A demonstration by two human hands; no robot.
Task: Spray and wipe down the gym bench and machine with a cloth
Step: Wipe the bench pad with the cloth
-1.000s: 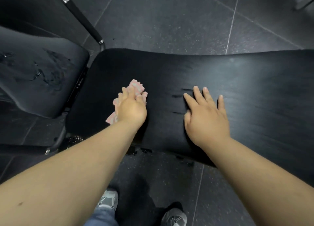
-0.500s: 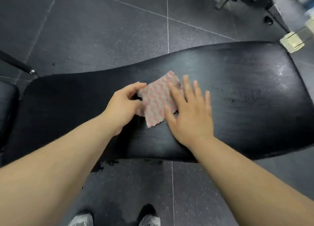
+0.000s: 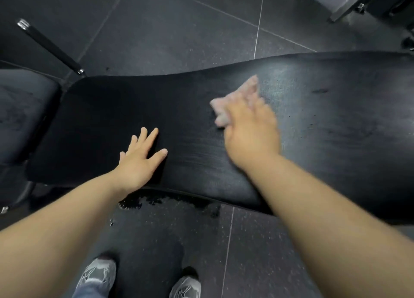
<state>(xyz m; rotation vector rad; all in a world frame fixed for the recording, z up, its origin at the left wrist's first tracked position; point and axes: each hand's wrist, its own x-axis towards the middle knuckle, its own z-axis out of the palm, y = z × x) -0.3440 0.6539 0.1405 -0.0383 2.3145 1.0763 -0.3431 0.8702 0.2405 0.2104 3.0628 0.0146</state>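
Head view: one person's two bare forearms reach down over one long black bench pad [image 3: 336, 145].
Hands counted: two, both on the pad and apart from each other.
Left hand [image 3: 139, 161]: palm down on the pad toward its left end, near the front edge; fingers straight and spread, holding nothing.
Right hand [image 3: 251, 132]: lies on top of the cloth at mid-pad, nearer the rear edge. It is motion-blurred, so I cannot tell whether the fingers lie flat or curl into the fabric.
Cloth [image 3: 246, 89]: one, pinkish, on the pad under the right hand. One corner shows beyond the fingertips and a bunched part shows at the hand's left side.
Pad surface: a dull sheen with fine streaks between the hands; a few darker marks toward the right end.
Seat pad [image 3: 22, 114]: one, separate, just beside the bench pad's left end.
Handle bar [image 3: 49, 44]: one, black with a metal end cap, beyond the pad's rear left corner.
Floor [image 3: 156, 17]: dark tiles with pale joints.
Wet patch [image 3: 168, 202]: one dark patch on the floor below the pad's front edge.
Shoes: two, grey, left [image 3: 98, 275] and right [image 3: 186, 285], on the floor.
Machine frame [image 3: 349, 4]: one grey metal part, well apart from both hands.
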